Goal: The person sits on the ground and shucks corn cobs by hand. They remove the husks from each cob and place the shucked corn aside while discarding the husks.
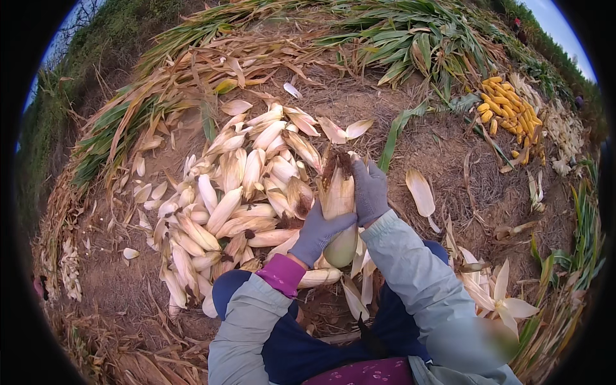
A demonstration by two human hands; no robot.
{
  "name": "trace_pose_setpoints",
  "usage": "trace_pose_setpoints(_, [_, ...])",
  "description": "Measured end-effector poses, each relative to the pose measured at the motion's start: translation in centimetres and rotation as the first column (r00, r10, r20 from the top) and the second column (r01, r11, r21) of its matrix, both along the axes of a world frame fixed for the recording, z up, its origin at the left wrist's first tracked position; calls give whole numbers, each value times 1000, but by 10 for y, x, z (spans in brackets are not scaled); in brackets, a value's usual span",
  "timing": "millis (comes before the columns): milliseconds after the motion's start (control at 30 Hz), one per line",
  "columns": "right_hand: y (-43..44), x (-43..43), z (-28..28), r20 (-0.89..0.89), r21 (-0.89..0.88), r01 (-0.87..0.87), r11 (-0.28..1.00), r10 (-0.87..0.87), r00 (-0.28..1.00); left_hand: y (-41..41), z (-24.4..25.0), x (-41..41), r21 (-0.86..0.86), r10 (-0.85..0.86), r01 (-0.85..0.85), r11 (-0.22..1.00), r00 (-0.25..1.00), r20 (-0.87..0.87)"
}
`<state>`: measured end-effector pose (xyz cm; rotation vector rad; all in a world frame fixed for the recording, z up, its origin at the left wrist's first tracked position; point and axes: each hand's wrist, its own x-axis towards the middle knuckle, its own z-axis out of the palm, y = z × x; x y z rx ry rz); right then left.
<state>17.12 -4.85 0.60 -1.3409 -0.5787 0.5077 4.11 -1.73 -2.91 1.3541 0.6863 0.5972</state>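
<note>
An ear of corn in its pale husk point(338, 195) is held up in front of my knees, its brown silk end pointing away from me. My left hand point(318, 235), in a grey glove, wraps around its lower part with the thumb across the husk. At the upper right side, my gloved right hand point(371, 190) grips the husk near the tip. Some kernels show beside the dark silk. Just left of my hands lies a large pile of unhusked corn ears point(240, 192). My right fingertips are partly hidden behind the husk.
Husked yellow ears point(511, 110) lie heaped at the far right, beside discarded husks point(558, 125). Loose husks point(503, 301) are near my right knee. Cut corn stalks point(423, 38) ring the ground, and a single husk leaf point(420, 193) rests on the soil to the right.
</note>
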Motion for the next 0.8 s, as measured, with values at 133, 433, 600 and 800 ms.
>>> trace_pose_setpoints(133, [12, 6, -13, -205, 108, -22, 994, 44, 978, -5, 43, 6, 218, 193, -184, 958, 981, -22])
trace_pose_setpoints(433, [20, 6, -27, -194, 212, 8, 977, 34, 980, 1, 37, 11, 62, 212, -228, 972, 958, 194])
trace_pose_setpoints(600, [21, -1, -10, -450, 299, -25, 954, 164, 878, 6, 42, 8, 22, 290, -299, 954, 939, 185])
trace_pose_setpoints(800, [16, 6, 9, -650, 360, 88, 929, 182, 737, 15, 50, 0, -328, 372, -247, 912, 834, 408])
